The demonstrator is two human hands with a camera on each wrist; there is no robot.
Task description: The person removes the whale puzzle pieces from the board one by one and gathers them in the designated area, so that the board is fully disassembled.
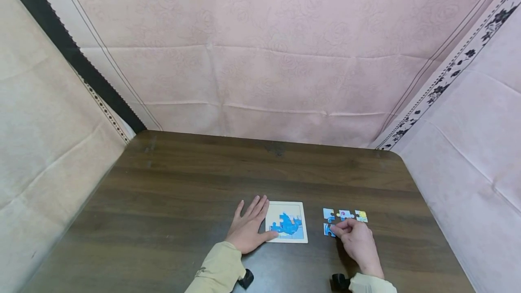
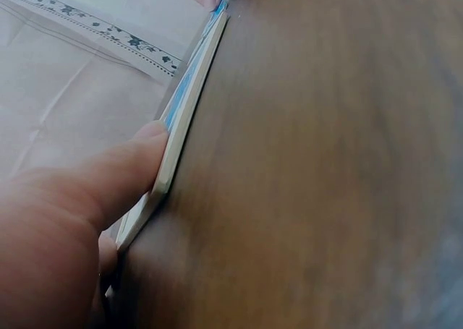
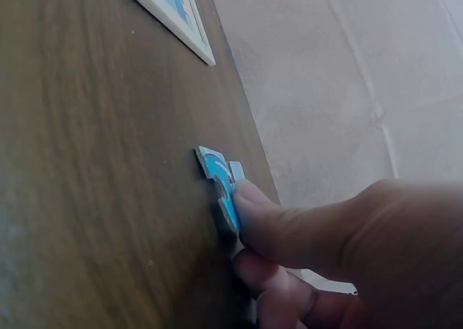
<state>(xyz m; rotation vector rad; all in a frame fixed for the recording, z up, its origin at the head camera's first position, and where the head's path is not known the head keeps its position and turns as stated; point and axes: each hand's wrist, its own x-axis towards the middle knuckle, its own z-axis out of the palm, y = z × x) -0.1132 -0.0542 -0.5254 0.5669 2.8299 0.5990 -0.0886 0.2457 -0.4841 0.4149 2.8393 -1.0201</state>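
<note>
A square puzzle board (image 1: 305,223) with a pale rim lies on the table, partly filled with blue pieces that form an animal-like figure. My left hand (image 1: 249,227) rests along its left side, fingers straight, thumb over the lower left edge. In the left wrist view that thumb (image 2: 130,173) presses on the rim of the board. To the right of the board, my right hand (image 1: 358,243) pinches a blue jigsaw piece (image 3: 230,212) between thumb and fingers, low over the table. Another blue jigsaw piece (image 3: 211,163) shows right beside it.
Beyond the right hand lie more loose jigsaw pieces: a blue one (image 1: 328,213), one with a purple mark (image 1: 346,214) and one with yellow (image 1: 361,215). The brown wooden table (image 1: 183,184) is bordered by pale cloth hangings (image 1: 260,80) at the back and sides.
</note>
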